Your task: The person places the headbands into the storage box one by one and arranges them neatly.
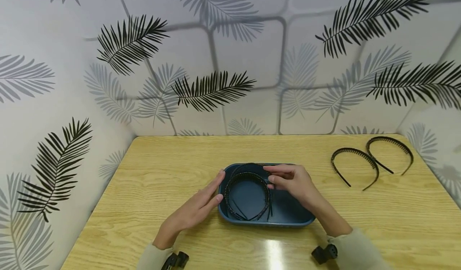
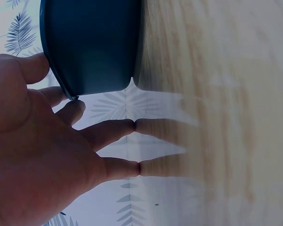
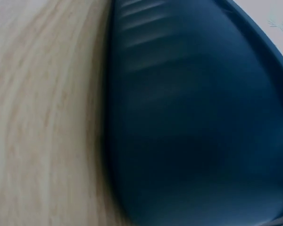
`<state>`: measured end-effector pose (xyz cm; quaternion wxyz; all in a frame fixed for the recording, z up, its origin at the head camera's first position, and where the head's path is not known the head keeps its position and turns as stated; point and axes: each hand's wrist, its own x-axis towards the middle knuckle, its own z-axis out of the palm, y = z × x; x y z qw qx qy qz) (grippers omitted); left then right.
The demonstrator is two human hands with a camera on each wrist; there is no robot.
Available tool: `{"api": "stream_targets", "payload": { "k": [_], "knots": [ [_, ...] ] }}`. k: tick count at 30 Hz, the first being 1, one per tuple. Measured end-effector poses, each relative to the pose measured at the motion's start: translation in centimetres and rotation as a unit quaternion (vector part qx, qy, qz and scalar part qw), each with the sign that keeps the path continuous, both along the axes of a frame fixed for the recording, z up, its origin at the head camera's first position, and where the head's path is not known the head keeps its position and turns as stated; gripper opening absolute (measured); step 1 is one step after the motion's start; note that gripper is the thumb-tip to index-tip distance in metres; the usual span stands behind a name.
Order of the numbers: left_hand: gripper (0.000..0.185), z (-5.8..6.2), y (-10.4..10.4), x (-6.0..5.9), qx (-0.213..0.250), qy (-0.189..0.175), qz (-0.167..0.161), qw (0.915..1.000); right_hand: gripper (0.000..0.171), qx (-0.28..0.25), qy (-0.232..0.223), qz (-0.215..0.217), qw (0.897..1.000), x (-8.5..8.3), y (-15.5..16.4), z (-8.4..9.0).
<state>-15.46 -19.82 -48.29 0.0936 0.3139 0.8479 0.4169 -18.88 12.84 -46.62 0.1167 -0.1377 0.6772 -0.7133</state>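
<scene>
- Headbands (image 1: 248, 175) lie toward nine o'clock inside the blue tray (image 1: 291, 204).
- Right hand (image 1: 293, 182): grip nearly closed, apparently pinching one at two o'clock.
- Left hand (image 1: 198, 208): grip spread, touching the tray's nine-o'clock end.
- Probably light, springy; hold by the outer curve.

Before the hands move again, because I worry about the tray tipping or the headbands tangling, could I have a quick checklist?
1. Blue tray flat on the table: ok.
2. Left hand touching the tray's left end: ok.
3. Headbands in the tray lying separate: not ok, they overlap.
4. Right hand firmly gripping a headband: cannot tell, its fingers hide the contact.
5. Bare space in the tray's right part: ok.
6. Other two headbands outside the tray: ok, off to the right.
</scene>
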Motion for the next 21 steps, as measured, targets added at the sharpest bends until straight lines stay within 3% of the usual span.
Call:
{"api": "stream_targets", "payload": {
  "k": [11, 21],
  "knots": [
    [0.063, -0.04, 0.04, 0.03, 0.002, -0.009, -0.001, 1.0000, 0.037, 0.004, -0.021, 0.008, 1.000, 0.17, -0.46, -0.46],
    [0.063, 0.15, 0.03, -0.06, 0.003, -0.008, -0.001, 1.0000, 0.034, 0.047, -0.019, 0.017, 0.999, -0.35, -0.96, -0.47]
  ]
}}
